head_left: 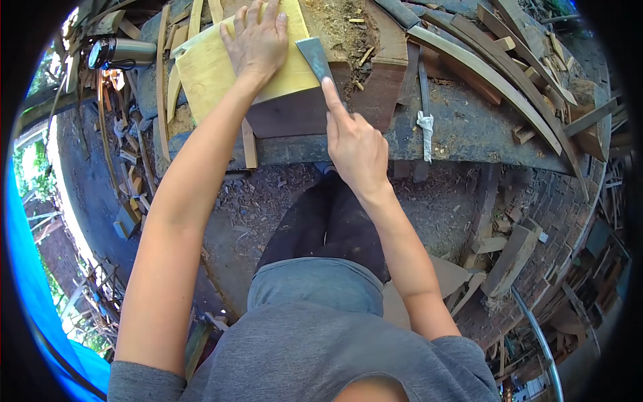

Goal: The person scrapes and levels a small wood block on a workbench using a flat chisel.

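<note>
My left hand (256, 37) lies flat with its fingers spread on a yellow sheet-like piece (207, 80) at the top of the view. Below its near edge shows the dark brown side of a wooden block (291, 115). My right hand (358, 144) is closed on a scraper (313, 57), its index finger stretched along the grey, flared metal blade. The blade points up and left, close beside the yellow piece's right edge. The palm hides the scraper's handle.
The worn workbench (469, 134) carries long curved wood strips (495, 77) on the right and a narrow tool with a white-wrapped end (425, 130). A metal flask (124, 53) is at the upper left. Wood scraps and shavings litter the ground (234, 208).
</note>
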`<act>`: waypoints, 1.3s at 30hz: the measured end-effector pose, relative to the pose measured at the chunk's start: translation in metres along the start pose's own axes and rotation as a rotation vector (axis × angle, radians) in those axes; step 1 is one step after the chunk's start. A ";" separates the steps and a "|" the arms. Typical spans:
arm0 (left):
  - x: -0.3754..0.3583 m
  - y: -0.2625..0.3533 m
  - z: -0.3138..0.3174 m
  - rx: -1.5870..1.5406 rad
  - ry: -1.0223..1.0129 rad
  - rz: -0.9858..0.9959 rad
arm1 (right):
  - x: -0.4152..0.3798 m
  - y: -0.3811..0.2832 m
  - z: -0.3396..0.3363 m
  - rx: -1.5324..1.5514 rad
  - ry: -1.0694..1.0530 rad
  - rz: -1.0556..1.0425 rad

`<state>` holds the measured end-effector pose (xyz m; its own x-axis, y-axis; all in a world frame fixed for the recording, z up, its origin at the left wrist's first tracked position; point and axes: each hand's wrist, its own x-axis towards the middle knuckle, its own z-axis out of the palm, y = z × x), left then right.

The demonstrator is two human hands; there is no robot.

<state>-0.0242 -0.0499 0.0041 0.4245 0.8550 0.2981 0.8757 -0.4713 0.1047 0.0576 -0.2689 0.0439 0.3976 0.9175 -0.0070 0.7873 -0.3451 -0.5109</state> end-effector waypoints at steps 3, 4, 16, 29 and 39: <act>-0.001 -0.002 0.006 0.041 0.035 0.014 | -0.015 0.006 -0.005 0.001 -0.033 -0.022; 0.001 -0.002 0.005 0.042 0.034 0.009 | -0.029 0.008 -0.012 -0.012 -0.078 -0.011; 0.005 -0.002 0.008 0.048 0.019 -0.041 | -0.047 0.011 -0.017 -0.089 -0.082 -0.019; 0.004 -0.005 0.004 -0.005 -0.038 -0.105 | -0.017 0.007 -0.009 -0.121 -0.063 -0.034; 0.010 -0.006 0.006 -0.009 -0.005 -0.147 | -0.008 0.009 -0.011 -0.090 -0.111 -0.015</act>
<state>-0.0238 -0.0370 0.0004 0.2934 0.9159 0.2740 0.9264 -0.3432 0.1550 0.0663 -0.2812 0.0487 0.3346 0.9373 -0.0976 0.8338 -0.3428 -0.4327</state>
